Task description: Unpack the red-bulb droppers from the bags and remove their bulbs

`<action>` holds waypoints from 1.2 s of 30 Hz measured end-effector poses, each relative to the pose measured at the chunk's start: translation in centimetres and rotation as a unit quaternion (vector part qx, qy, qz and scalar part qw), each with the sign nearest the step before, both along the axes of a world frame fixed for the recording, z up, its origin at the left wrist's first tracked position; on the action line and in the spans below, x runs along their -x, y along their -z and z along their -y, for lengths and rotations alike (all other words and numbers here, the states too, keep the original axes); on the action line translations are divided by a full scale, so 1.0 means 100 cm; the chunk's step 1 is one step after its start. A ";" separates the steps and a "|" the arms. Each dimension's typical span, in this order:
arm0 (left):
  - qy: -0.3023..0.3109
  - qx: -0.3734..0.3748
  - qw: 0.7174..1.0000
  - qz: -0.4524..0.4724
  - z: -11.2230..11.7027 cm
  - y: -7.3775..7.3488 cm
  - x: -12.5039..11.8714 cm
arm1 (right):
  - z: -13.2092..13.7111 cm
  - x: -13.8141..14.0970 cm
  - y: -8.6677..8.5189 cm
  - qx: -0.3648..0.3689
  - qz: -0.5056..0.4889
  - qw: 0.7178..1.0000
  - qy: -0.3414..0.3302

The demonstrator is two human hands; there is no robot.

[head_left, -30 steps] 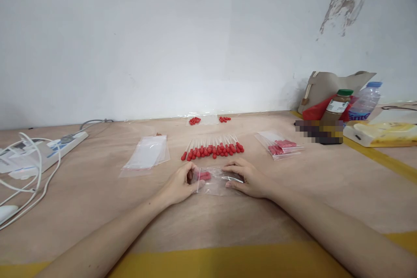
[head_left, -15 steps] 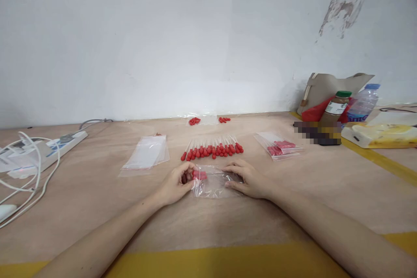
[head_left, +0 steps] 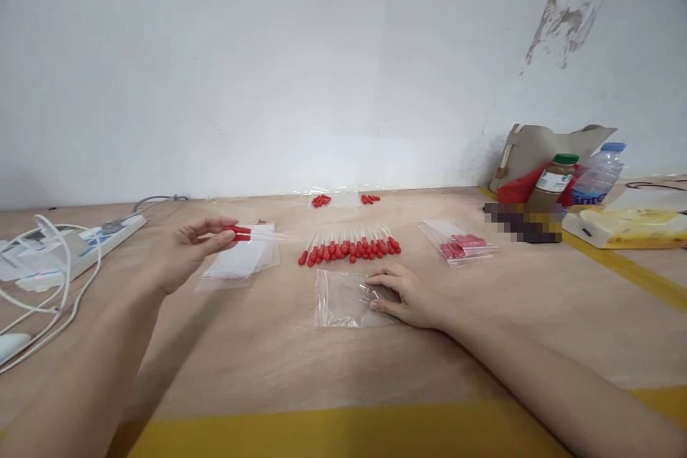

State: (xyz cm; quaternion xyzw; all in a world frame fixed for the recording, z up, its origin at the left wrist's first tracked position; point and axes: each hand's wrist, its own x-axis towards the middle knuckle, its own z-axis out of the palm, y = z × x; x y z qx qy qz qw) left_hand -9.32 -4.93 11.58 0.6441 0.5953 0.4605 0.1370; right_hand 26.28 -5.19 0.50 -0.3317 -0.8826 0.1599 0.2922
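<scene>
My left hand (head_left: 201, 243) is raised over the left side of the table, thumb and fingers closed on a couple of droppers (head_left: 241, 232) with red bulbs. Their thin clear tubes point right. A clear zip bag (head_left: 343, 299) lies flat in front of me, with nothing red showing in it. On its right part rests my right hand (head_left: 400, 295), thumb and fingers spread apart. Just beyond the bag, a row of red-bulbed droppers (head_left: 348, 248) lies with tubes pointing away. Below my left hand is a stack of flat zip bags (head_left: 236, 261).
Filled bags (head_left: 459, 243) with red bulbs lie at the right. More red bulbs (head_left: 320, 200) in clear bags lie by the wall. A power strip (head_left: 118, 236) with white cables is far left. Bottles (head_left: 552, 182), a beige bag (head_left: 537, 147) and a yellow pack (head_left: 627, 225) stand right.
My left hand has moved left and up from the bag, carrying red-bulbed droppers. The red that showed at the bag's left end is gone from there. My right hand stays put.
</scene>
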 end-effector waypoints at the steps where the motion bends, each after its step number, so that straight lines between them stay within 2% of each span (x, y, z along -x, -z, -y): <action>1: -0.018 -0.015 1.000 0.010 -0.001 -0.002 0.000 | 0.000 0.000 0.000 0.000 0.000 1.000 0.000; 4: -0.009 -0.036 0.999 0.007 -0.013 0.011 -0.013 | 0.000 0.000 -0.001 -0.002 -0.002 1.000 0.000; 6: 0.050 -0.076 0.995 -0.038 -0.026 0.030 -0.025 | 0.000 0.000 -0.001 -0.002 -0.002 1.000 -0.002; 8: 0.077 -0.103 0.988 -0.088 -0.040 0.051 -0.035 | 0.001 0.000 -0.002 -0.002 -0.001 1.000 -0.003; 10: 0.095 -0.102 0.981 -0.133 -0.051 0.069 -0.043 | 0.001 0.001 -0.003 -0.002 0.000 1.000 0.000; 13: 0.114 -0.091 0.975 -0.167 -0.058 0.083 -0.048 | 0.002 0.001 -0.003 -0.002 0.000 1.000 0.002; 22: 0.160 -0.060 0.970 -0.175 -0.052 0.091 -0.056 | 0.001 0.002 -0.002 0.002 -0.004 1.000 0.001; 25: 0.166 -0.032 0.976 -0.141 -0.050 0.095 -0.057 | 0.001 0.002 -0.002 0.007 -0.006 1.000 0.006; 30: 0.166 0.037 0.984 -0.051 -0.051 0.105 -0.052 | 0.002 0.002 -0.003 0.007 -0.001 1.000 0.005; 36: 0.147 0.066 0.985 -0.063 -0.050 0.108 -0.048 | 0.001 0.000 -0.002 0.016 0.020 1.000 0.011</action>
